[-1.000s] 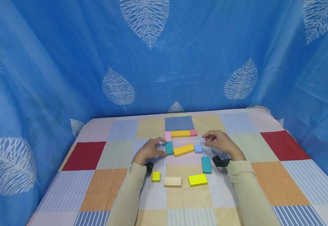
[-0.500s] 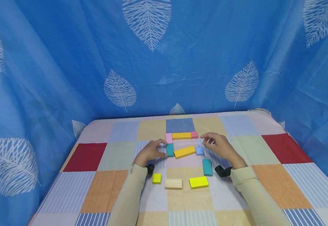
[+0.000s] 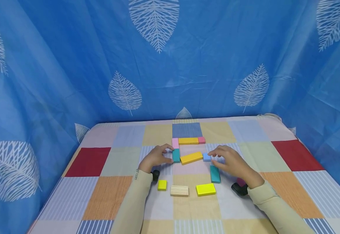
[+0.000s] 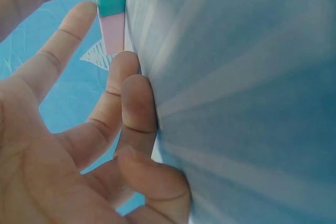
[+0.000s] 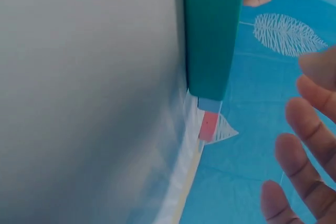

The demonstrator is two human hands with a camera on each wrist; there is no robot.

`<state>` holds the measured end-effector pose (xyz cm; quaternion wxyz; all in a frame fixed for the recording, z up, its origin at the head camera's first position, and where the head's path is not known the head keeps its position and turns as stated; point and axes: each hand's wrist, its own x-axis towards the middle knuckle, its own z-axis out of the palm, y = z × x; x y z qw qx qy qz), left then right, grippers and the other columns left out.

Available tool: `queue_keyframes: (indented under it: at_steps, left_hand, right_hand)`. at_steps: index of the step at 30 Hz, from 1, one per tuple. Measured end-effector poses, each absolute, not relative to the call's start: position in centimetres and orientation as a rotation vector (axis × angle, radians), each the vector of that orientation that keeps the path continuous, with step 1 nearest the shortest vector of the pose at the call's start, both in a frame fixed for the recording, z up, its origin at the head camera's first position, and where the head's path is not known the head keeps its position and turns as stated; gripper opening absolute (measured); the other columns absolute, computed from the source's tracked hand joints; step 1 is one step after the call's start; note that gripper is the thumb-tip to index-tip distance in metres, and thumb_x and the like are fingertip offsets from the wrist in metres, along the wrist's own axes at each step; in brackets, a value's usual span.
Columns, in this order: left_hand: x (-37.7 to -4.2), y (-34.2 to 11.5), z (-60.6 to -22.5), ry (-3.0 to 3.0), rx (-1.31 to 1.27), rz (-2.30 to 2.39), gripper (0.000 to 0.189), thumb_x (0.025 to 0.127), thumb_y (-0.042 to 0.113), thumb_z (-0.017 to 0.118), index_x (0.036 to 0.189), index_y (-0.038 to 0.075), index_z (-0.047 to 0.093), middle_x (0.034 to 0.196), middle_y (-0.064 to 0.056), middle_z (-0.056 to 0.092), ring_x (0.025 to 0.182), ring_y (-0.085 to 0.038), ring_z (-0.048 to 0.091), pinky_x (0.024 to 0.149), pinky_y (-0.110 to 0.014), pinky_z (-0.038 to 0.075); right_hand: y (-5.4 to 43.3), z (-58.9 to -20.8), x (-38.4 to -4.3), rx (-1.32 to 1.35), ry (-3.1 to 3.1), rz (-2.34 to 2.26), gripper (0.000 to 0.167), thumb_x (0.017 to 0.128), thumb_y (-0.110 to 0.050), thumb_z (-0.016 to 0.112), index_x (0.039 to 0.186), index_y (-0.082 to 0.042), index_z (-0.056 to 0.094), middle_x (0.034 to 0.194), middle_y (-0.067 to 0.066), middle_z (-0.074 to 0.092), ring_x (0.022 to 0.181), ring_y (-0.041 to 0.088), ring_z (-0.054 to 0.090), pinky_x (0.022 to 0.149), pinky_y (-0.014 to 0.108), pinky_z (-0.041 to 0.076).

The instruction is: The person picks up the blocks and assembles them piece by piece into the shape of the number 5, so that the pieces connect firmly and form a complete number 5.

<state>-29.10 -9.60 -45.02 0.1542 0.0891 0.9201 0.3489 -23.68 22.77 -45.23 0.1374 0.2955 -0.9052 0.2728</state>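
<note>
As R hand (image 3: 231, 161) reaches over by the blue block (image 3: 206, 157), fingers spread, L hand (image 3: 156, 156) is at L teal block (image 3: 176, 156), fingers apart.
Smooth rect. blocks: pink block (image 3: 175, 143) end-on to L teal, then straight orange bar (image 3: 188, 141), rose block (image 3: 201, 140); slanted orange bar (image 3: 191, 158) btwn L teal & blue; R teal block (image 3: 215, 174) nearer, soft-edged. Closest: sq. yellow block (image 3: 162, 185), ridged pale block (image 3: 179, 190), long yellow block (image 3: 206, 189). Patchwork cloth (image 3: 123, 162), stripes & plains; creased blue curtain (image 3: 187, 71) w/ white lacy leaf prints. L cuff (image 3: 136, 174) lettering: too small to read. R-hand contact: can't tell.
</note>
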Motion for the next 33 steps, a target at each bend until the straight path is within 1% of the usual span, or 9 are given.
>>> queue_keyframes:
  at_steps: [2, 6, 9, 14, 18, 23, 27, 33]
  left_hand:
    - [-29.1, -9.6, -45.1, 2.637, 0.254, 0.999, 0.045, 0.093, 0.012, 0.087, 0.134, 0.019, 0.070, 0.140, -0.022, 0.061, 0.115, -0.036, 0.061, 0.101, -0.052, 0.056]
    - [-29.2, -9.6, -45.1, 2.637, 0.255, 0.998, 0.045, 0.093, 0.012, 0.087, 0.134, 0.019, 0.070, 0.140, -0.022, 0.061, 0.117, -0.037, 0.061, 0.102, -0.053, 0.055]
    - [-29.1, -9.6, -45.0, 2.637, 0.255, 0.998, 0.045, 0.093, 0.011, 0.087, 0.134, 0.019, 0.070, 0.139, -0.022, 0.061, 0.117, -0.037, 0.061, 0.101, -0.052, 0.056]
    - [-29.2, -9.6, -45.0, 2.643, 0.260, 0.987, 0.046, 0.093, 0.011, 0.087, 0.135, 0.019, 0.069, 0.139, -0.021, 0.061, 0.117, -0.037, 0.061, 0.101, -0.051, 0.056]
    - [-29.2, -9.6, -45.0, 2.638, 0.255, 0.991, 0.046, 0.093, 0.011, 0.087, 0.135, 0.019, 0.069, 0.139, -0.022, 0.061, 0.117, -0.037, 0.062, 0.100, -0.051, 0.056]
    - [-29.2, -9.5, -45.0, 2.630, 0.237, 0.990, 0.046, 0.093, 0.011, 0.086, 0.136, 0.019, 0.069, 0.140, -0.022, 0.060, 0.117, -0.037, 0.061, 0.101, -0.051, 0.056]
    - [-29.2, -9.5, -44.9, 2.626, 0.239, 0.994, 0.046, 0.094, 0.012, 0.086, 0.136, 0.019, 0.069, 0.142, -0.022, 0.060, 0.118, -0.037, 0.061, 0.102, -0.052, 0.056]
    - [-29.2, -9.5, -44.9, 2.627, 0.254, 0.993, 0.045, 0.094, 0.011, 0.086, 0.135, 0.019, 0.069, 0.142, -0.023, 0.060, 0.119, -0.038, 0.061, 0.101, -0.052, 0.056]
  right_hand:
    - [23.0, -45.2, -23.4, 0.882, -2.630, 0.740, 0.025, 0.089, -0.002, 0.087, 0.113, -0.004, 0.081, 0.102, 0.003, 0.074, 0.092, 0.023, 0.067, 0.085, 0.047, 0.062]
    - [23.5, -44.7, -22.8, 0.890, -2.763, 0.666, 0.027, 0.089, -0.014, 0.090, 0.114, -0.007, 0.082, 0.105, 0.003, 0.073, 0.099, 0.024, 0.067, 0.093, 0.054, 0.060]
    - [23.8, -44.2, -22.6, 0.885, -2.877, 0.651, 0.032, 0.089, -0.025, 0.092, 0.115, -0.008, 0.083, 0.108, 0.000, 0.073, 0.102, 0.024, 0.066, 0.095, 0.055, 0.060]
    - [24.3, -44.1, -22.9, 0.894, -2.987, 0.714, 0.044, 0.084, -0.033, 0.095, 0.115, -0.006, 0.081, 0.108, -0.001, 0.073, 0.100, 0.021, 0.064, 0.095, 0.053, 0.060]
    - [24.6, -44.3, -22.9, 0.875, -3.088, 0.763, 0.050, 0.081, -0.034, 0.096, 0.118, -0.005, 0.078, 0.104, -0.005, 0.070, 0.094, 0.015, 0.059, 0.092, 0.045, 0.059]
    - [24.6, -44.3, -22.9, 0.861, -3.138, 0.814, 0.053, 0.079, -0.033, 0.098, 0.117, -0.006, 0.073, 0.097, -0.007, 0.063, 0.089, 0.013, 0.053, 0.083, 0.034, 0.055]
    - [24.6, -44.2, -22.7, 0.868, -3.131, 0.850, 0.054, 0.077, -0.031, 0.099, 0.114, -0.005, 0.070, 0.096, -0.006, 0.061, 0.087, 0.013, 0.052, 0.080, 0.031, 0.053]
    - [24.5, -44.4, -22.7, 0.840, -3.122, 0.870, 0.053, 0.076, -0.029, 0.099, 0.113, -0.005, 0.069, 0.094, -0.006, 0.060, 0.087, 0.013, 0.052, 0.079, 0.031, 0.052]
